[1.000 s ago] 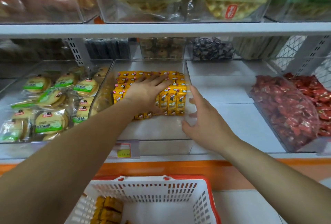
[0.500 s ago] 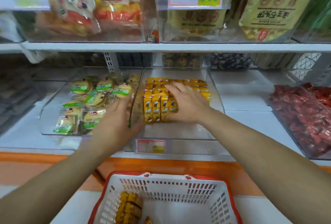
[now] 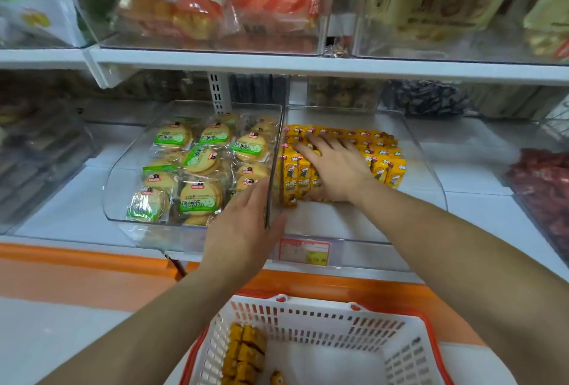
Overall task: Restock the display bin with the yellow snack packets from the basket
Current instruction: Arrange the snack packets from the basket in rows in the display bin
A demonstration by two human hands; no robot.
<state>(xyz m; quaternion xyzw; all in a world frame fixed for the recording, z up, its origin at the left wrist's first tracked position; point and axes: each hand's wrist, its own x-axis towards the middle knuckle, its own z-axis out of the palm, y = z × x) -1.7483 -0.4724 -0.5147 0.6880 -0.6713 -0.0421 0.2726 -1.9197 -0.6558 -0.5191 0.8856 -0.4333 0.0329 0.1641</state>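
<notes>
Two bare forearms reach from the near edge to the clear bins on the white shelf. The right grip lies flat and released, fingers spread, on the yellow snack packets standing in rows at the far end of the display bin; the palm hides several packets on the left of the block, and the print on their faces is too small to read. The left grip straddles the clear wall where this bin meets the biscuit bin on its left, with straight fingers on the left side and the thumb on the right. Whether it pinches that wall, or which bin the wall belongs to, cannot be told. More yellow packets lie at the near left of the white basket with its red rim; the bottom edge of the view cuts them and the basket off. A price label on the bin's front is blurred. Red sweets at the far right are cut off by the edge, and goods behind the bins sit in shadow, hard to make out.
</notes>
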